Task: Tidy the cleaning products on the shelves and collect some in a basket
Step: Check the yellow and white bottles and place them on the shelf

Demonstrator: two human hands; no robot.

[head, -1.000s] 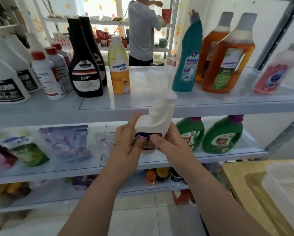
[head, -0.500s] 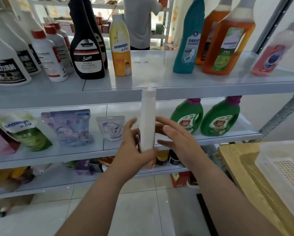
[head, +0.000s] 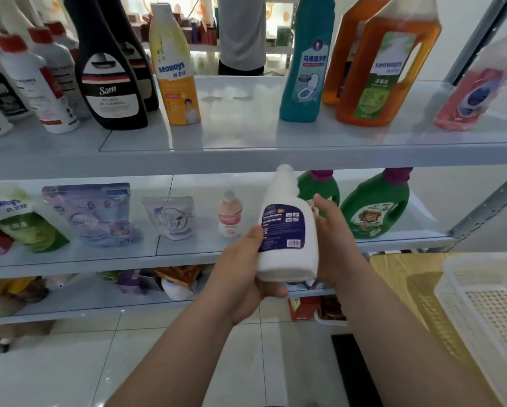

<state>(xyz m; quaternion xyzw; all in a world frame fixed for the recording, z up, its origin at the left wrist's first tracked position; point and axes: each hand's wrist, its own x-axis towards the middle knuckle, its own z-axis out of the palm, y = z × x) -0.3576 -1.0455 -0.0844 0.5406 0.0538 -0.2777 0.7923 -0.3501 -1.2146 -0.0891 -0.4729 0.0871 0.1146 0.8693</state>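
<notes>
Left hand [head: 240, 271] grips the base of a white plastic bottle with dark blue back label [head: 287, 230], right hand [head: 333, 245] holds its side; bottle near-upright before the grey middle shelf [head: 70, 261], white mesh plastic basket [head: 481, 274] at right.

White bottle [head: 287, 254] with dark-blue label [head: 283, 227]; 2 green jugs [head: 375, 210]; cream basket [head: 487, 304].

White tiled floor [head: 55, 374], wooden table [head: 399, 271]
</notes>
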